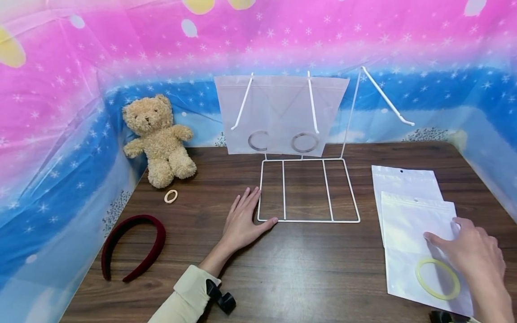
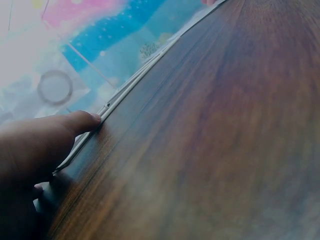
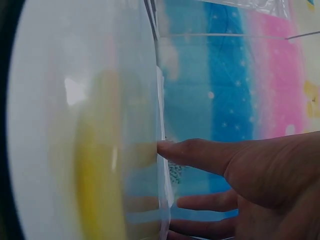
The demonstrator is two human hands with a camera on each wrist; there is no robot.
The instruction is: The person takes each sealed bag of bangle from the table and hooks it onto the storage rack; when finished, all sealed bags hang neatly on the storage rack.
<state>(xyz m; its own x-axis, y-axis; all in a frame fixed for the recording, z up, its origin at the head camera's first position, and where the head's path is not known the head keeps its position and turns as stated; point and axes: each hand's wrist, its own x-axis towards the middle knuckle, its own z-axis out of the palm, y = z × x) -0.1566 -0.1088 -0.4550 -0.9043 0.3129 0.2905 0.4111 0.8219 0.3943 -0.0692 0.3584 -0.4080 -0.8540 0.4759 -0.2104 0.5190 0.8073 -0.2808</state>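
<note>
My left hand (image 1: 241, 222) lies on the table with its fingers straight, at the front left corner of a white wire display rack (image 1: 307, 221). Its thumb touches the front bar, as the left wrist view also shows. At the right, my right hand (image 1: 476, 251) rests on a flat white zip bag (image 1: 408, 264), thumb on its face and fingers by its right edge. A yellow ring (image 1: 420, 280) shows through this bag. Under it lies another white bag (image 1: 408, 179), partly covered. Overlapping white bags (image 1: 278, 103) with dark rings inside hang from two hooks.
The rack's third hook (image 1: 387, 96) juts out bare at the right. At the left sit a teddy bear (image 1: 159, 139), a small pale ring (image 1: 171, 196) and a dark red headband (image 1: 157, 242). Patterned cloth (image 1: 161, 45) encloses the table's back and sides.
</note>
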